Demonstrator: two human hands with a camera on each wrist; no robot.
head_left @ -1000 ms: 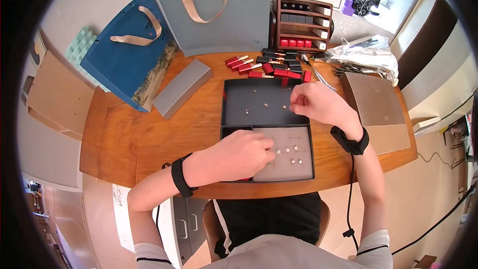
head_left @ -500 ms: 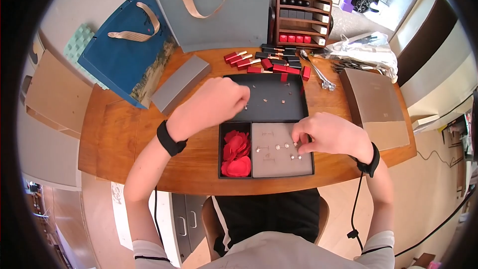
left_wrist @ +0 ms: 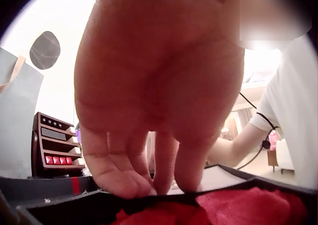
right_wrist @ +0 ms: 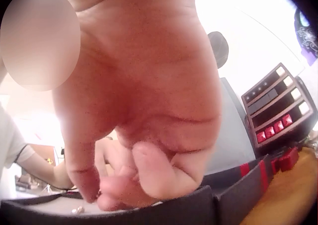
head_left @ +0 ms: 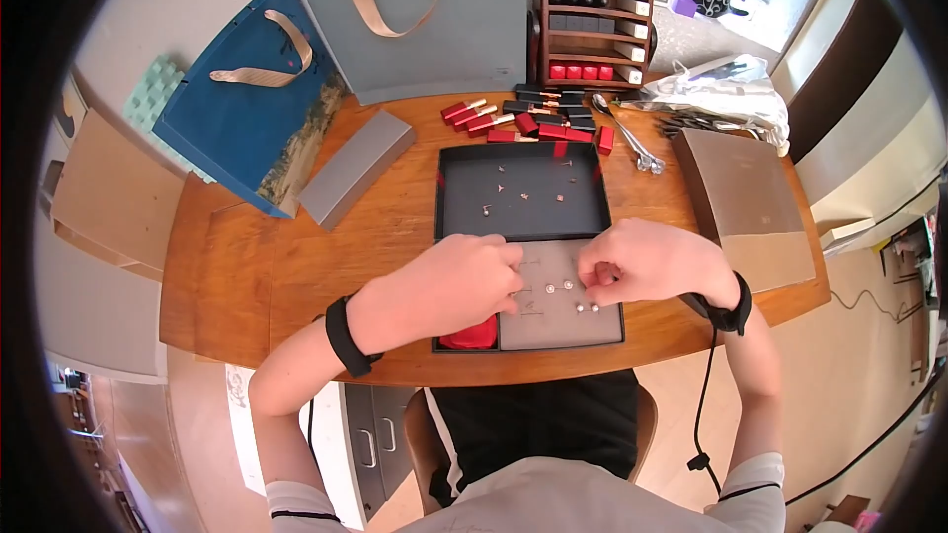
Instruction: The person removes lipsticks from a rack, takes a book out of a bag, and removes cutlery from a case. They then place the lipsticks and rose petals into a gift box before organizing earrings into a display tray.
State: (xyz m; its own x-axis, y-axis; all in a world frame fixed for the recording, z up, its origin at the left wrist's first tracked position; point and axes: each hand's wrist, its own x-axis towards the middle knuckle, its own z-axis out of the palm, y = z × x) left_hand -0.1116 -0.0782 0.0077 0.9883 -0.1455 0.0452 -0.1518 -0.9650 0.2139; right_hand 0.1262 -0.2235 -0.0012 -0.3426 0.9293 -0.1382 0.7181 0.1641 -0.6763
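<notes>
In the head view, my left hand (head_left: pixel 449 281) reaches down over the left part of the grey jewellery pad (head_left: pixel 528 336), fingertips close to its surface. A small gap shows between thumb and forefinger in the left wrist view; their tips are hidden behind the box wall. My right hand (head_left: pixel 647 262) is at the pad's right side, thumb and forefinger meeting around a stud earring hidden by the fingers. Pearl-like stud earrings (head_left: pixel 550 288) sit on the pad between the hands. Several small earrings (head_left: pixel 524 196) lie in the black lid (head_left: pixel 464 222) behind.
Red petals (head_left: pixel 469 336) fill the box's left compartment. Lipsticks (head_left: pixel 553 118) lie behind the lid, near a wooden rack (head_left: pixel 595 38). A grey box (head_left: pixel 357 168) and blue bag (head_left: pixel 247 99) stand left. A brown box (head_left: pixel 746 207) lies right, below a foil-wrapped bundle (head_left: pixel 726 94).
My left hand has gone from the pad to the lid and back, leaving another small earring in the lid. My right hand has come from the lid to the pad's right side.
</notes>
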